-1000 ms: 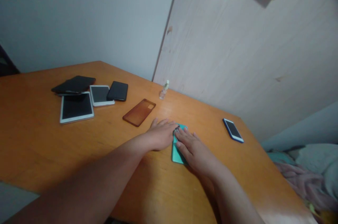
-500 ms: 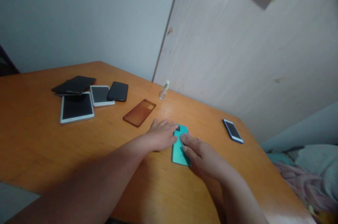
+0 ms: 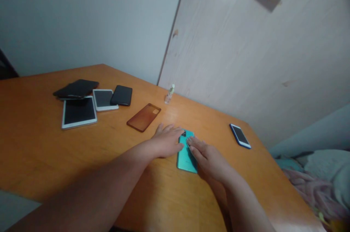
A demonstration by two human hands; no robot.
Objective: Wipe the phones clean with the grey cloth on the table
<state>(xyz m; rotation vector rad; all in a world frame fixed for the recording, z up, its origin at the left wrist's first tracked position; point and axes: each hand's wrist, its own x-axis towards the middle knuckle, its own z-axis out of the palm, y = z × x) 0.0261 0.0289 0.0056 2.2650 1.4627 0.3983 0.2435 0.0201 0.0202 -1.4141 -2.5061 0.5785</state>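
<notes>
A turquoise smartphone (image 3: 186, 161) lies back up on the wooden table, its dark camera block at the far end. My left hand (image 3: 167, 142) rests flat at its left side, fingers stretched out, with the thumb and a fingertip at the phone's edge. My right hand (image 3: 207, 155) covers part of the phone's right side, its fingers pressed together on the back. A small pale bit shows under those fingertips; I cannot make out what it is. To the left of my left hand lies a brown translucent phone case (image 3: 144, 118).
A small clear spray bottle (image 3: 169, 95) stands near the back edge. Leftward lie a white-framed tablet (image 3: 79, 112), a smaller white one (image 3: 105, 100), a black one (image 3: 121, 95) and dark flat cases (image 3: 77, 88). A blue-edged white phone (image 3: 240, 136) lies near the right edge.
My right hand's fingers have shifted very slightly on the phone's back. The whole view has moved a little; otherwise things lie as before.
</notes>
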